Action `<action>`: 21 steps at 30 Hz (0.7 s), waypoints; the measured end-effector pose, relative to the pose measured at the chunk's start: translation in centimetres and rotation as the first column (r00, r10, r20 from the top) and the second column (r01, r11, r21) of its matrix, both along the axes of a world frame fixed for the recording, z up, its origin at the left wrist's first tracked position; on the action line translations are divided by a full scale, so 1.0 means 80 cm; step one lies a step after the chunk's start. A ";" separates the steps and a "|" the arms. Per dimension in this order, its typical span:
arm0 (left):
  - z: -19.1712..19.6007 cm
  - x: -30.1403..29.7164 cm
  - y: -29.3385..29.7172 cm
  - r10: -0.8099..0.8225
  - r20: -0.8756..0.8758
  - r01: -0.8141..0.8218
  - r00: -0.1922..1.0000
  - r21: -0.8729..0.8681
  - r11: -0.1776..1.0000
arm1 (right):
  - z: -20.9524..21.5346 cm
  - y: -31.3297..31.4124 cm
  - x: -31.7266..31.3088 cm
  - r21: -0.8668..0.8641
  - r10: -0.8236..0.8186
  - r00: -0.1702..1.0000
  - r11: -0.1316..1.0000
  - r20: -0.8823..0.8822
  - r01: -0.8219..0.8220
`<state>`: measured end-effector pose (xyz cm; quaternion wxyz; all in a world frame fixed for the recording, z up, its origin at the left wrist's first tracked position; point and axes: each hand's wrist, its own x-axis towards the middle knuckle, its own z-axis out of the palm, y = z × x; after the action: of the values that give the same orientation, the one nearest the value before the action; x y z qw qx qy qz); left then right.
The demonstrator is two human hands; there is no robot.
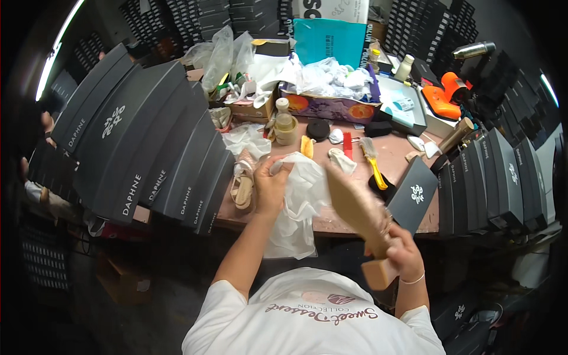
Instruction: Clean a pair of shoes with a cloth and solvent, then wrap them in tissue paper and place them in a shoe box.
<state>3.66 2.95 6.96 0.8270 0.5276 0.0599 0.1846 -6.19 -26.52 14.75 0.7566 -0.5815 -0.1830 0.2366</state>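
Observation:
My left hand point(270, 189) is closed, pinching the top edge of a sheet of white tissue paper point(302, 192) that hangs past the table's front edge. In my right hand point(407, 254) is a block-heeled sandal point(355, 204), gripped near its heel. Its beige sole faces up and left, the toe is blurred by motion, and it is apart from the paper. Left of the paper, another light sandal point(242, 189) lies on the table with crumpled white wrapping point(247, 140) behind it.
Stacked dark grey shoe boxes point(127, 130) crowd the left, and more boxes point(473, 183) stand at right. A dark box lid point(412, 192) leans near a yellow-handled brush point(373, 163). Behind are a glue jar point(285, 127), a purple carton of crumpled paper point(331, 106) and an orange tool point(441, 100).

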 end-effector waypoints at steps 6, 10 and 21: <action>0.050 -0.088 -0.041 -0.121 0.201 -0.022 0.972 0.592 0.805 | -0.048 0.089 0.024 -0.268 -0.092 0.986 0.955 0.136 0.126; 0.024 -0.054 0.002 -0.010 0.021 -0.007 1.000 0.650 0.760 | -0.097 0.105 0.052 0.131 -0.220 0.894 0.948 -0.390 0.290; 0.039 -0.060 -0.008 -0.129 0.048 0.043 0.991 0.779 0.626 | -0.115 0.092 0.048 0.599 0.283 0.768 0.784 -0.574 0.159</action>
<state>-1.14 2.28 10.08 0.5296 0.8241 -0.0917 0.1786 -2.38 -19.15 5.51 0.9106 -0.1793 -0.0028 0.3724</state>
